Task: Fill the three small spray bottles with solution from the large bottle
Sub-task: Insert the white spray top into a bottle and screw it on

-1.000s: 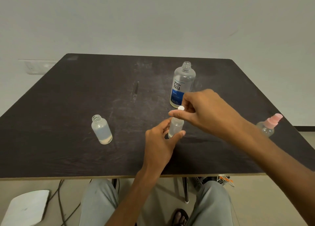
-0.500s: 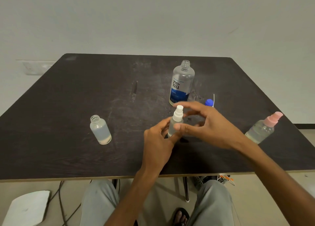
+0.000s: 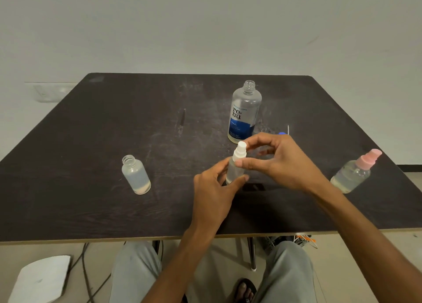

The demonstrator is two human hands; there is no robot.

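here the slim frosted plastic spray bottle (image 3: 233,172) stands upright at mid-table, long axis vertical, its white nozzle (image 3: 240,150) up. the left hand (image 3: 214,193) clasps its body; the right hand (image 3: 280,163) pinches the nozzle with thumb and fingers. just behind stands the clear, uncapped renu solution bottle (image 3: 243,114). an open-necked round bottle (image 3: 136,174) stands to the left, a pink-topped one (image 3: 354,172) at the right. the dark table (image 3: 91,131) is scuffed; the wall is plain and pale.
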